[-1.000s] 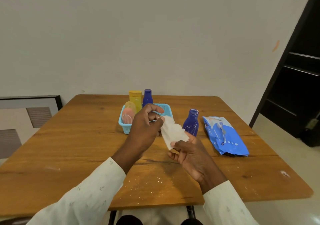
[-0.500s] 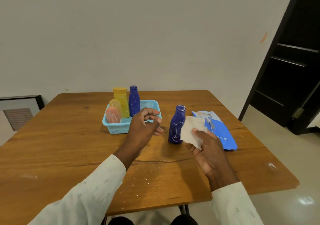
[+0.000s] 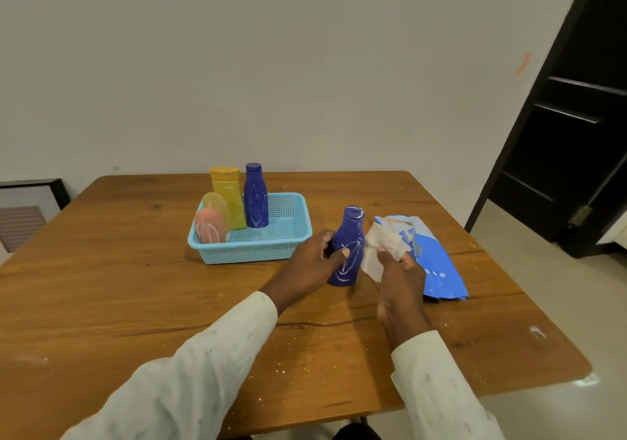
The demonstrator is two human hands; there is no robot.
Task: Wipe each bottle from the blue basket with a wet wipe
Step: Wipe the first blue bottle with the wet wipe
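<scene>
A dark blue bottle (image 3: 349,236) with white smears stands upright on the table, right of the blue basket (image 3: 291,236). My left hand (image 3: 314,263) grips its left side, thumb across the front. My right hand (image 3: 398,277) holds a white wet wipe (image 3: 383,246) just right of the bottle, close to its side. Inside the basket stand a second dark blue bottle (image 3: 256,197), a yellow bottle (image 3: 227,192), a pale yellow bottle (image 3: 215,202) and a pink bottle (image 3: 208,226).
A blue wet-wipe pack (image 3: 431,263) lies on the wooden table (image 3: 101,287) right of my right hand. White crumbs dot the table's near part. A dark door (image 3: 576,134) stands at the right, a framed picture (image 3: 27,209) at the left.
My left hand has reached right and taken hold of the standing blue bottle. My right hand has kept the wipe beside the bottle. The view has shifted a little.
</scene>
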